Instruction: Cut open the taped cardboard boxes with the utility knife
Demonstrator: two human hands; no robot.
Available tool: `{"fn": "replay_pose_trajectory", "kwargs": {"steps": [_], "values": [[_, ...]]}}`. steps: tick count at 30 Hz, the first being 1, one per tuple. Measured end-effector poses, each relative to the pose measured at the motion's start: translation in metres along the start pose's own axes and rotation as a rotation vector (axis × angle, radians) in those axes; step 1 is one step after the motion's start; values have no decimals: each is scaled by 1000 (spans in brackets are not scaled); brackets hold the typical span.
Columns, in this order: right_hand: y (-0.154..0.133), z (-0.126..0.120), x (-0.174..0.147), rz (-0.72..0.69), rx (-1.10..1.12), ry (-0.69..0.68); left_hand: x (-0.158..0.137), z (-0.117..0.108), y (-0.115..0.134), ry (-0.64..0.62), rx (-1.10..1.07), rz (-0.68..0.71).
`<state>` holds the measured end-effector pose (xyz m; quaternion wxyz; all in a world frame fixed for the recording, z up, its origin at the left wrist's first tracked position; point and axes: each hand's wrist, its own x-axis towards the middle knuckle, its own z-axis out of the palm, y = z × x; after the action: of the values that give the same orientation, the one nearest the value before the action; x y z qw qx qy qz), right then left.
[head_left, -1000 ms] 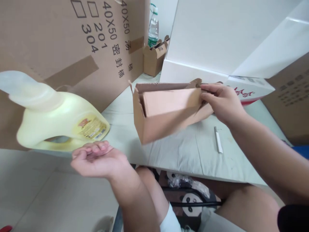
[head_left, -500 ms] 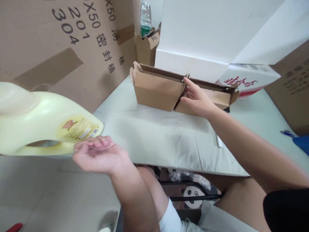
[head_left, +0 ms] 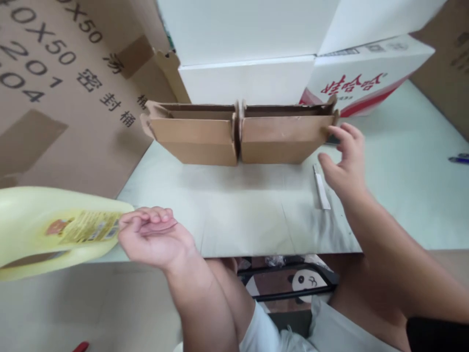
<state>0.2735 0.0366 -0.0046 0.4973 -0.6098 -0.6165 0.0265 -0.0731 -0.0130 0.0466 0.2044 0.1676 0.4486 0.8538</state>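
Two small brown cardboard boxes with open tops stand side by side on the table, the left box (head_left: pixel 200 142) and the right box (head_left: pixel 286 139) nearly touching. My right hand (head_left: pixel 346 159) is at the right box's right end, fingers spread, the index fingertip at its upper corner; contact is hard to tell. My left hand (head_left: pixel 156 237) hovers at the table's front edge, palm up, fingers curled in with nothing seen in them. Just left of it is a pale yellow plastic jug (head_left: pixel 32 215) with a handle and label. A thin white strip with a grey tip (head_left: pixel 322 190) lies below my right hand.
A large printed carton (head_left: pixel 84 122) rises at the left. Behind the boxes stand a white box (head_left: pixel 249 80) and a red-and-white carton (head_left: pixel 362 83). Blue pens (head_left: pixel 459 159) lie at the right on the pale green table covering (head_left: pixel 238 210).
My right hand has moved from the gap between the boxes to the right box's outer end. The two boxes now line up straighter. The view has shifted; my left hand keeps its curled pose.
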Motion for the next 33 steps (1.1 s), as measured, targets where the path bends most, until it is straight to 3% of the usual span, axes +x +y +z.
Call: {"fn": "replay_pose_trajectory", "kwargs": {"steps": [5, 10, 15, 19, 24, 30, 33], "values": [[17, 4, -4, 61, 60, -129, -33, 23, -14, -149, 104, -8], [25, -1, -14, 160, 262, -96, -55, 32, -27, -277, 224, 41], [17, -23, -24, 255, 517, -27, -64, 36, -38, -321, 320, 83], [6, -44, -30, 277, 651, -53, -68, 33, -54, -403, 398, 27], [1, -52, -33, 363, 675, -46, -66, 26, -81, -556, 446, -26], [4, -38, -30, 389, 565, -68, -60, 22, -99, -872, 445, -158], [6, -30, -30, 327, 484, -73, -62, 22, -100, -933, 442, -189]]}}
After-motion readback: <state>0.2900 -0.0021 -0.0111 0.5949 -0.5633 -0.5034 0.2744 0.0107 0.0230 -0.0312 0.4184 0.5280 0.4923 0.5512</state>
